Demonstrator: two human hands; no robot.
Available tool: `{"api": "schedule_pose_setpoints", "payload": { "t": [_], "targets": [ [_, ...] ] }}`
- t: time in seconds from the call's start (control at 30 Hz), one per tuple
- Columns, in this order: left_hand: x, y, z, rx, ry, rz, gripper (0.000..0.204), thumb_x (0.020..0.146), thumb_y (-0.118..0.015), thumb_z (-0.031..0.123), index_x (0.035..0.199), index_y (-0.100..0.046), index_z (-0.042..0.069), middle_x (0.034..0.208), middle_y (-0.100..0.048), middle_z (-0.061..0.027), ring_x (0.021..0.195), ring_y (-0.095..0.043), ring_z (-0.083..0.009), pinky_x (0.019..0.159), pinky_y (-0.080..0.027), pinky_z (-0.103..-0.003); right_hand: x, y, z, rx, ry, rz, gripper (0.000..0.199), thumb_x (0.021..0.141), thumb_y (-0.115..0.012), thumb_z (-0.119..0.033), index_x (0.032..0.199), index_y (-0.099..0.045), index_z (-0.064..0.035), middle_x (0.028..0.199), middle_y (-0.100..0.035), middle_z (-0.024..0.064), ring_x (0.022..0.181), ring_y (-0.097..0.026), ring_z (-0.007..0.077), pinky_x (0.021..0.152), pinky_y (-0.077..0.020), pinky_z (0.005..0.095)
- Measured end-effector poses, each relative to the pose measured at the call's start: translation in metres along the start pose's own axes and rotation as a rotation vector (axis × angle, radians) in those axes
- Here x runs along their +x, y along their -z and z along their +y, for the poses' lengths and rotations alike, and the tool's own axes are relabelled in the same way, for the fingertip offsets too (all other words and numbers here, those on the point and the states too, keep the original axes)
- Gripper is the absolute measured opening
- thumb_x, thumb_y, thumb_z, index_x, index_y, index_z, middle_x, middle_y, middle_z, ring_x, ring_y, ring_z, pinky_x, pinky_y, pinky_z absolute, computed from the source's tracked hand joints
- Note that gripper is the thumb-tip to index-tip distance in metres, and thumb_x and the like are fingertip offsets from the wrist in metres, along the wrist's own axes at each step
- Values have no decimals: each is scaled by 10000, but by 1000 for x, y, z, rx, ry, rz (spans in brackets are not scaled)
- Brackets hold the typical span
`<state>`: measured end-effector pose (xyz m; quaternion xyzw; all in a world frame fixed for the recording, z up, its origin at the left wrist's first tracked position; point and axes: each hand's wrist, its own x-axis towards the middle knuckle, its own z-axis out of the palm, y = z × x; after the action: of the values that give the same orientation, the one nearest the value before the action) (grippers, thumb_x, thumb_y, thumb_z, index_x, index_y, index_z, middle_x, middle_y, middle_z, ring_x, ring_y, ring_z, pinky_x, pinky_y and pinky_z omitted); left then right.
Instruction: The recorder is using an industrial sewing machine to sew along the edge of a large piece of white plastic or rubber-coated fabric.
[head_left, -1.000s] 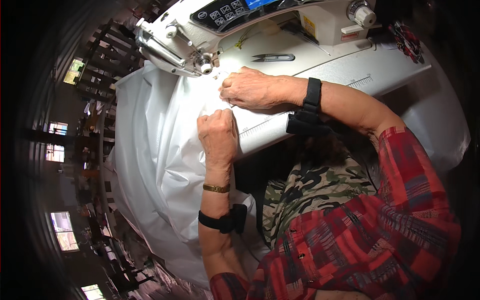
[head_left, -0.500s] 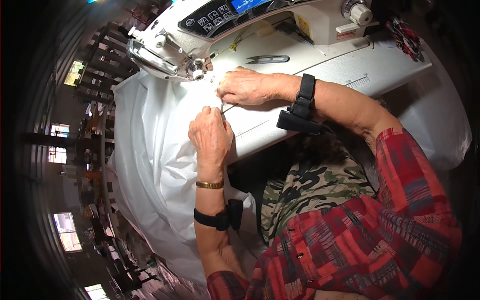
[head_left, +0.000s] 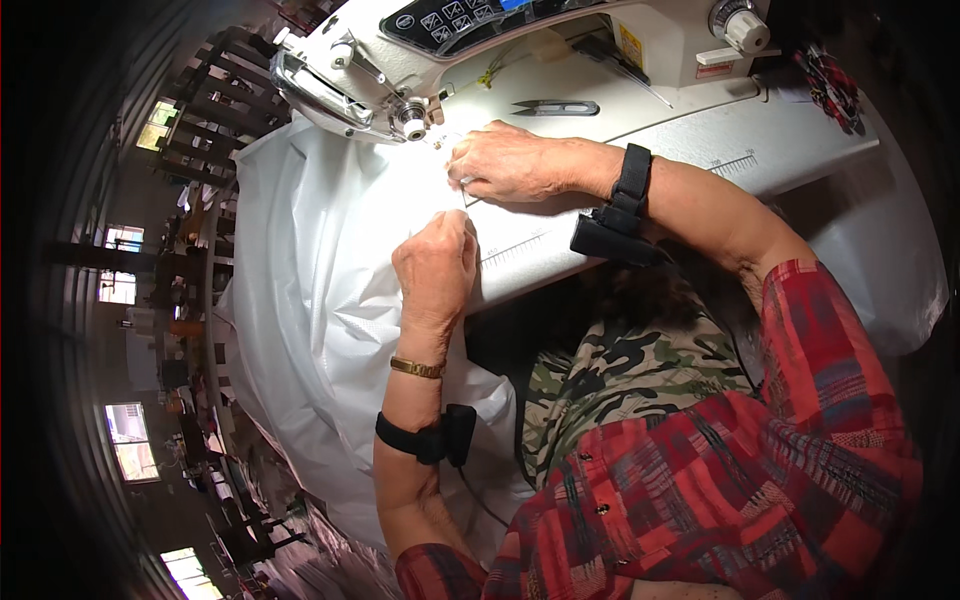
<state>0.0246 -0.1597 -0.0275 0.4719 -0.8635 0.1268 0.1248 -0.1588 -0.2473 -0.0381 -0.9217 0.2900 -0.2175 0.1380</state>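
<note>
We press our right hand [head_left: 515, 165] flat and pinch with our left hand [head_left: 437, 265] the white, glossy, crumpled fabric [head_left: 310, 300] beside the needle [head_left: 432, 125].

- Left hand [head_left: 437, 268]: gold bracelet at wrist; black strap with boxy module further up the forearm.
- Right hand [head_left: 510, 163]: matching black strap (module at 7 o'clock).
- Red plaid sleeves.

White fabric [head_left: 310, 290] lies bunched under the sewing machine's needle, draping off the table.
</note>
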Motion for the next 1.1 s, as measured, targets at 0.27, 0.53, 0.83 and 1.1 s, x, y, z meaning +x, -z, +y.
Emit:
{"api": "schedule_pose_setpoints", "payload": {
  "t": [0.27, 0.53, 0.83, 1.1],
  "targets": [
    [-2, -8, -6, -320, 61, 92, 93, 796, -620, 17, 868, -562, 26, 782, -620, -130, 695, -620, -321, 615, -481, -410, -6, -3, -9, -120, -51, -17, 267, 911, -520, -192, 1101, -674, -83, 1247, -597, 94, 1139, -525, 237, 948, -364, 420],
    [13, -17, -22, -321, 82, 89, 64, 809, -619, 44, 834, -565, 19, 774, -615, -141, 689, -612, -342, 633, -476, -444, -5, -7, -14, -208, -51, 5, 261, 898, -544, -201, 1090, -662, -68, 1124, -631, 73, 1076, -548, 226, 908, -359, 425],
    [33, -27, -27, -247, 126, 159, 87, 827, -610, 59, 773, -568, 5, 757, -627, -171, 730, -627, -351, 671, -480, -461, -4, -2, -17, -166, -81, -28, 264, 915, -517, -198, 1081, -637, -32, 1037, -627, 95, 1055, -555, 232, 895, -366, 410],
    [39, -32, -29, -245, 171, 215, 66, 797, -605, 47, 775, -612, -15, 738, -635, -180, 696, -626, -353, 675, -489, -446, 4, -2, -1, -33, -132, 2, 268, 913, -530, -197, 1027, -659, 8, 953, -655, 159, 953, -613, 292, 865, -446, 397]
  ]
}}
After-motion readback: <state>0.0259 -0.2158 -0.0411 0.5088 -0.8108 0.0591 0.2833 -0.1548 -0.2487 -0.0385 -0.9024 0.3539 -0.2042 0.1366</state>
